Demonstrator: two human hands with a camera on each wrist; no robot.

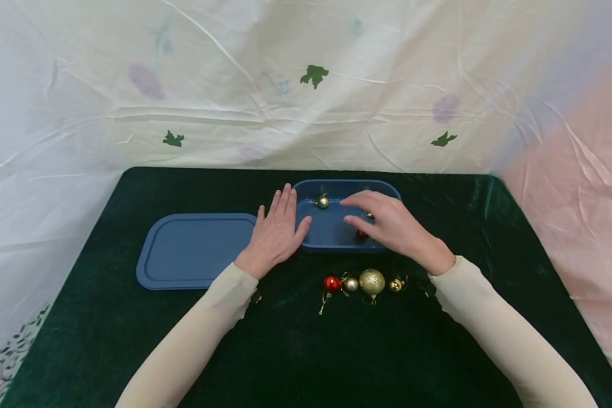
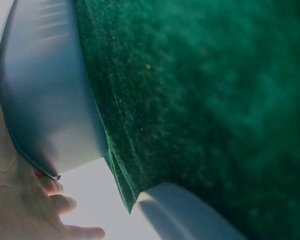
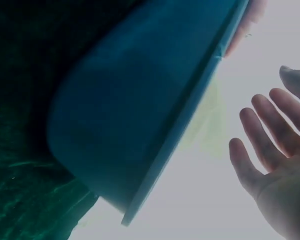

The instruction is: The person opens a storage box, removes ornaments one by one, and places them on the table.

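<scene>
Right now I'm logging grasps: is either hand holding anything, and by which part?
Nothing is gripped. The left hand rests flat against the blue box's left rim; the right hand hovers over it, fingers open.

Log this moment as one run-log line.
left hand: flat against blue box | right hand: open over box | lid: off, left | four baubles: on cloth

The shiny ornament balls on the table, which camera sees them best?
The head view: it shows the row of ornament balls on the green cloth, in front of the blue box. Neither wrist view shows the ornaments, only box, cloth and fingers.
</scene>
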